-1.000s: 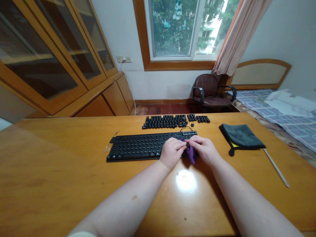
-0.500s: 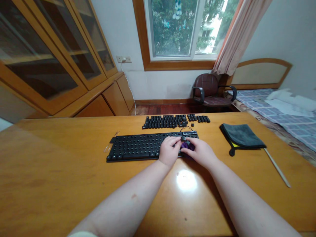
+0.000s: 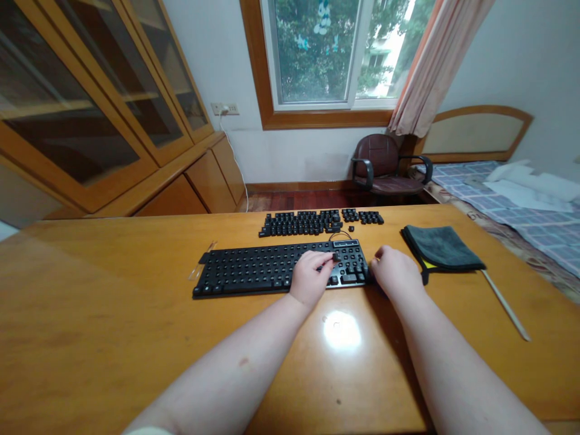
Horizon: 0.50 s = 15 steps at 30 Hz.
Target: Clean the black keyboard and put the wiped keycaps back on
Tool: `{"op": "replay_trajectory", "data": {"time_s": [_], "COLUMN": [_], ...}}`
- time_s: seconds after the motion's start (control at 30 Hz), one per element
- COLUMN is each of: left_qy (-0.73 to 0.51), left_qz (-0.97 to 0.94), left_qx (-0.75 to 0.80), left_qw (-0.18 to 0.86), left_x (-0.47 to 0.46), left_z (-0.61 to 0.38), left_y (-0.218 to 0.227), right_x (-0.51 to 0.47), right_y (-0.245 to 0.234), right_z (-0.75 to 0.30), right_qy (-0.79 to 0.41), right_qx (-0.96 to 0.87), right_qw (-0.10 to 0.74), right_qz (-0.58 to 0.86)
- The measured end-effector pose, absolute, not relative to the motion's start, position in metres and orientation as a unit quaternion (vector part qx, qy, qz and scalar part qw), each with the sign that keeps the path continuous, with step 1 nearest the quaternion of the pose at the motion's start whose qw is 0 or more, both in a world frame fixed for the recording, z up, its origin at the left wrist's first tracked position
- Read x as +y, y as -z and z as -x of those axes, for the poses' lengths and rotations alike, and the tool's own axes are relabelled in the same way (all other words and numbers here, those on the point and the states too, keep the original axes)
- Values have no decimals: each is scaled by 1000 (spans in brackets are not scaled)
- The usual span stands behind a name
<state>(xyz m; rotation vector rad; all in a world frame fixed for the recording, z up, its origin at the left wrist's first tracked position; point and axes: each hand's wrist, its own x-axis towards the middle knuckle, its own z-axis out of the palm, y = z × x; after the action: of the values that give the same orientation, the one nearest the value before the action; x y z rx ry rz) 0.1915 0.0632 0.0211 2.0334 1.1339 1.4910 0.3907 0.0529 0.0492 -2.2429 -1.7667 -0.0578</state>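
A black keyboard lies across the wooden desk, most of its keys stripped off. My left hand rests over its right part, fingers closed in a pinch on a small black keycap. My right hand sits just off the keyboard's right end with its fingers curled under; what they hold is hidden. Rows of loose black keycaps lie behind the keyboard.
A folded dark grey cloth with a yellow edge lies to the right, and a thin pale stick beyond it. A clear plastic strip sits at the keyboard's left end. Behind the desk are a chair, glass-door cabinets and a bed.
My right hand has moved right, off the keyboard, and the purple cloth it held is out of sight. My left hand now holds the keycap alone, lower on the keyboard.
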Motion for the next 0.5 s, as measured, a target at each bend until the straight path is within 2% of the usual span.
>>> {"op": "replay_trajectory", "data": {"time_s": [0.1,0.2,0.33,0.5], "left_qy": [-522,-513,-485,-454], "left_qz": [-730,-739,-770,-799], "left_qx": [400,398,384,372], "left_qw": [186,178,154,129], "left_x": [63,63,62,61], "left_z": [-191,-191,-191,-193], "left_y": [-22,-23,-24,-24], "right_x": [49,44,41,46], "right_y": [-55,-60,-60,-54], "right_z": [-380,-369,-363,-364], "right_qy": [15,-79,-166,-198], "right_qx": [-663,-724,-769,-766], "right_qw": [293,388,406,405], "right_qz": [688,565,464,458]}}
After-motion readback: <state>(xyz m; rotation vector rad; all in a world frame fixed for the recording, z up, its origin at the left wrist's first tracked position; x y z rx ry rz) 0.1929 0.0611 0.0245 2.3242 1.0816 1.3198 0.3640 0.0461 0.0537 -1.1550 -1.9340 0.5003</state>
